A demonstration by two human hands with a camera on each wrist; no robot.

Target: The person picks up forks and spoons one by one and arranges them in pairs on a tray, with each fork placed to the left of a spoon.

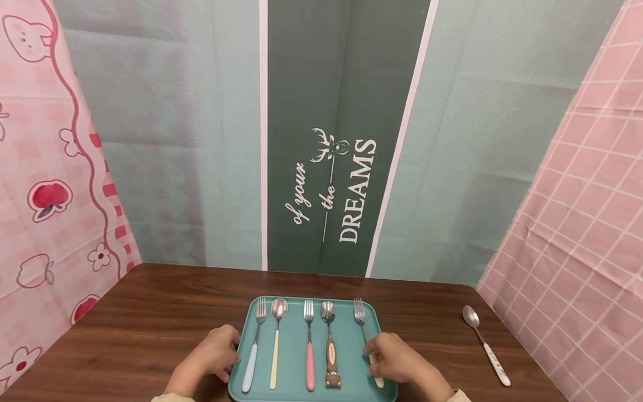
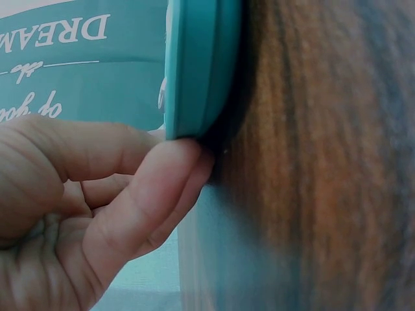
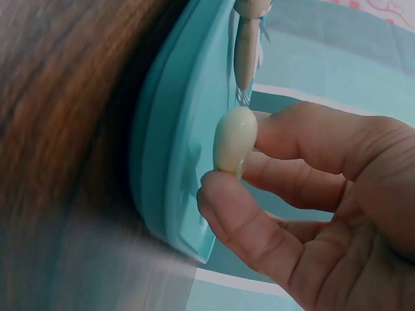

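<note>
A teal tray (image 1: 293, 357) lies on the wooden table, with cutlery set lengthwise across it. My left hand (image 1: 215, 353) grips its left edge, thumb and fingers meeting at the rim (image 2: 201, 78) in the left wrist view. At the tray's right side my right hand (image 1: 394, 357) pinches a fork (image 1: 359, 312) by its cream handle (image 3: 235, 139). To the left of it lie a blue-handled fork (image 1: 251, 365), a yellow-handled spoon (image 1: 274, 357), a pink-handled fork (image 1: 310, 365) and a spoon with a brown bear handle (image 1: 331, 357).
Apart from the tray, a spoon (image 1: 489, 352) with a patterned white handle lies at the table's right. Green cloth (image 1: 321, 84) with lettering hangs behind the table (image 1: 427, 312). Pink cloths (image 1: 593, 195) close in both sides.
</note>
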